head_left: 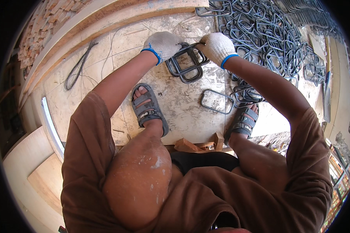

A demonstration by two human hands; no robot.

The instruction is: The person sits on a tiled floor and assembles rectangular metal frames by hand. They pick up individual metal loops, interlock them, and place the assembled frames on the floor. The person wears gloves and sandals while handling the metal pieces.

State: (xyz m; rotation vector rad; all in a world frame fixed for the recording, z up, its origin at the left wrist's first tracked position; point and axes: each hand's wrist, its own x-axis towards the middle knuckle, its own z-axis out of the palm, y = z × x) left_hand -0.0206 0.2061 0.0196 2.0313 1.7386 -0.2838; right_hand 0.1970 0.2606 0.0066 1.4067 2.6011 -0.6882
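Observation:
Both hands wear pale knit gloves with blue cuffs. My left hand (pixel 162 45) closes on the left upper part of a small bunch of dark, rounded-corner rectangular steel stirrups (pixel 191 80). Across from it, my right hand (pixel 217 46) pinches the bunch's upper right corner; its fingertips are partly hidden. The stirrups overlap at different angles between the two hands, above the stained pale floor (pixel 175 112). One loose stirrup (pixel 217 110) lies flat by my right foot, beside a few stacked stirrups (pixel 248 95).
A large tangled heap of stirrups (pixel 260 35) covers the far right. Long timber boards (pixel 101 21) run along the far left, with stacked reddish pieces (pixel 52 17) behind. A bundle of thin wire (pixel 77 72) lies at left. My sandalled feet (pixel 147 103) flank the work area; wood scraps (pixel 188 145) lie between.

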